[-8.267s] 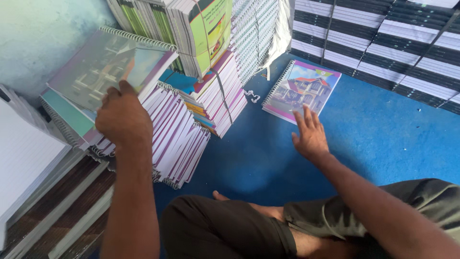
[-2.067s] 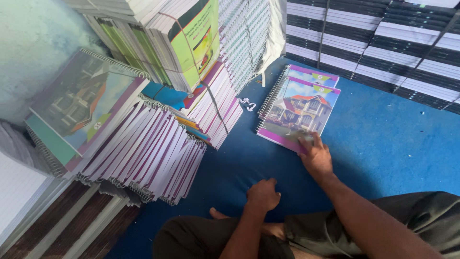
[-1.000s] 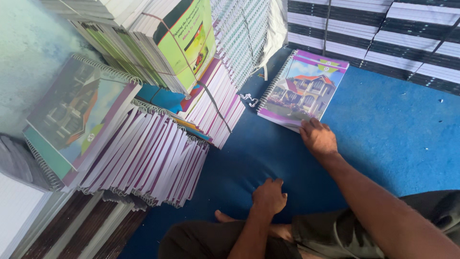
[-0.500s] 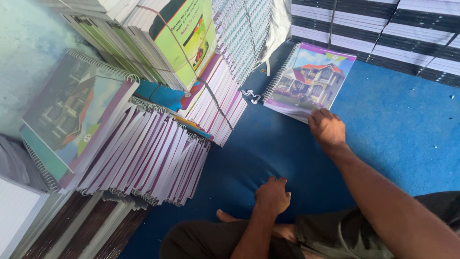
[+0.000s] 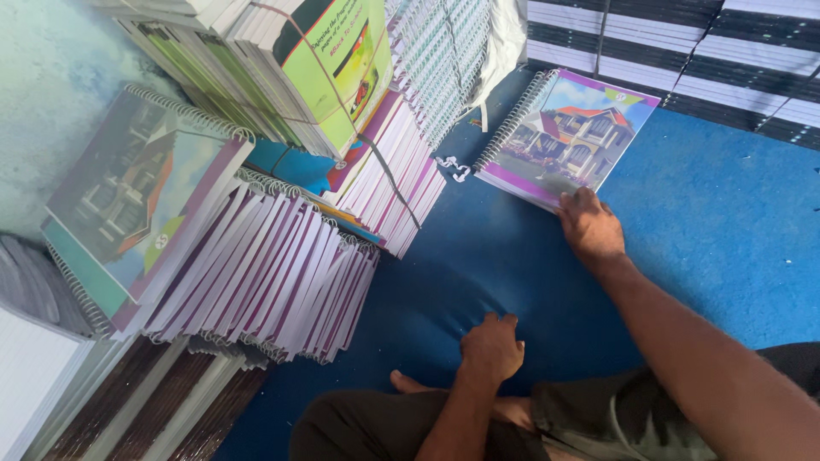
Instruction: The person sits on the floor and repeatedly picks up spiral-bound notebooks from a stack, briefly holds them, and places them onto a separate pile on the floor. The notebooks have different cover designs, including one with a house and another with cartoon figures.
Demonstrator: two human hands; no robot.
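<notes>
A small stack of spiral-bound notebooks (image 5: pixel 568 137), its top cover purple-edged with a picture of a house, lies on the blue floor mat (image 5: pixel 726 230) close to the far stacks. The right hand (image 5: pixel 589 229) rests on the near corner of that top cover, fingers spread flat and pressing down, its grip released rather than closed around anything. The left hand (image 5: pixel 491 348) sits lower on the mat beside the person's folded leg, fingers curled loosely under, holding nothing. How many notebooks lie in the small stack cannot be counted from here. To the left, a long leaning row of notebooks (image 5: pixel 265 273) with white and purple edges fans out, too many to count, and one notebook with the same house cover (image 5: pixel 141 196) lies tilted on top of it. Above that, a bundle of green-covered books (image 5: pixel 329 68) is tied with string, and beneath it a strapped pile with pink edges (image 5: pixel 397 179). A small white plastic clip (image 5: pixel 453 166) lies on the mat just left of the small stack. Along the far right, banded black-and-white stacks (image 5: pixel 683 60) stand in a row.
</notes>
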